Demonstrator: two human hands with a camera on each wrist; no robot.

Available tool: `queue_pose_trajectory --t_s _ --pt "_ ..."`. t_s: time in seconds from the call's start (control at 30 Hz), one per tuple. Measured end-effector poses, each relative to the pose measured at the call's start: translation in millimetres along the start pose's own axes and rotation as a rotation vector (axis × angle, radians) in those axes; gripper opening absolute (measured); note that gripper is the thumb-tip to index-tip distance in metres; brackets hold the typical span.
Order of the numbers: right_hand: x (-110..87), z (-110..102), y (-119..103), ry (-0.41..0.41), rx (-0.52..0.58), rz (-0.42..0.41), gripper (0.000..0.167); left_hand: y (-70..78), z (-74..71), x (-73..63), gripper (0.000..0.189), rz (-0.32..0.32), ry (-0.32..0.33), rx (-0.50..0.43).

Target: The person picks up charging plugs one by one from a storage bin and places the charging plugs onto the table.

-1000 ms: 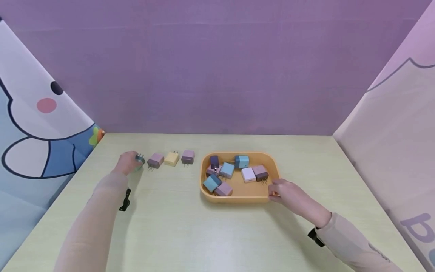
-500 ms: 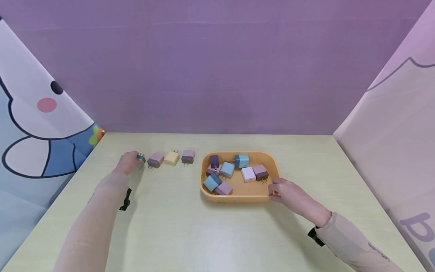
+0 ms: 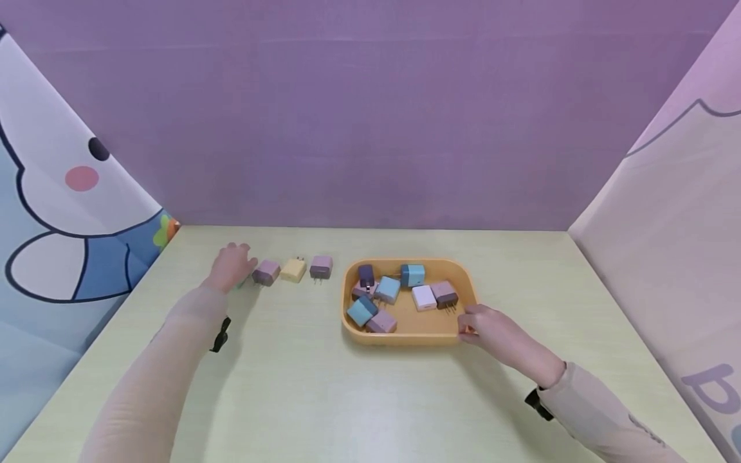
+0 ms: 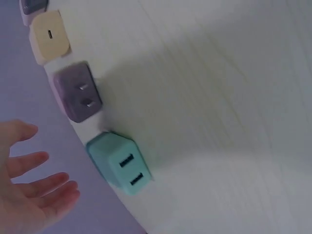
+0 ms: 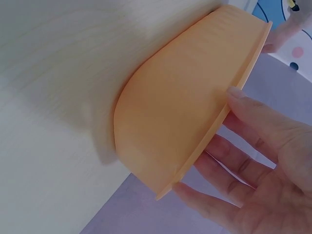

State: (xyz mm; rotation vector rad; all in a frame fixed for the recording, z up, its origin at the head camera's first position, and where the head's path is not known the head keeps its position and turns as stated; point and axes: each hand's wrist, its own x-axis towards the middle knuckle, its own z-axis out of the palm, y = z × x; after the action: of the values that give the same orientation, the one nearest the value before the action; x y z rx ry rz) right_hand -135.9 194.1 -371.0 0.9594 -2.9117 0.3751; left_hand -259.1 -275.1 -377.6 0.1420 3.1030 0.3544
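My left hand [image 3: 231, 267] hovers with its fingers apart and nothing between them, at the left end of a row of charger plugs. Just beside it stands a teal charger plug [image 4: 119, 161] with two USB ports showing in the left wrist view; in the head view the hand mostly hides it. Along the row come a purple charger plug [image 3: 267, 273], a yellow charger plug [image 3: 293, 270] and another purple charger plug [image 3: 321, 267]. On the right, my right hand [image 3: 500, 334] holds the near right corner of an orange tray [image 3: 405, 339], thumb and fingers about its rim.
Inside the tray lie several more charger plugs, among them a white one [image 3: 424, 298], a light blue one [image 3: 387, 290] and a dark purple one [image 3: 366, 275]. A purple backdrop [image 3: 370, 128] rises at the table's far edge, and printed cloth walls flank both sides.
My left hand has let go of the teal charger plug and lifted slightly up and to the right, fingers spread. The right hand and the tray stay where they were.
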Motion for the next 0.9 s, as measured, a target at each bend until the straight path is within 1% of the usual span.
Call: queue_pose_trajectory --t_s 0.2,0.43,0.57,0.8,0.9 --pt "-0.1 -0.7 -0.5 0.000 0.008 0.001 0.014 16.0 -4.1 -1.0 0.041 0.042 0.024 0.049" --pt "0.0 -1.5 -1.8 -0.008 0.009 0.001 0.014 32.1 -8.1 0.1 0.041 0.076 0.054 0.054" --pt "0.0 -1.8 -2.0 -0.007 0.008 -0.001 0.014 41.1 -10.1 0.4 0.042 0.089 0.044 0.065" --pt "0.3 -2.2 -1.9 -0.006 0.007 -0.002 0.014 60.3 -11.4 -1.0 0.041 0.136 0.028 0.100" --pt "0.0 -2.5 -2.0 -0.008 0.009 0.000 0.013 68.1 -12.5 -2.7 0.041 0.151 0.007 0.108"
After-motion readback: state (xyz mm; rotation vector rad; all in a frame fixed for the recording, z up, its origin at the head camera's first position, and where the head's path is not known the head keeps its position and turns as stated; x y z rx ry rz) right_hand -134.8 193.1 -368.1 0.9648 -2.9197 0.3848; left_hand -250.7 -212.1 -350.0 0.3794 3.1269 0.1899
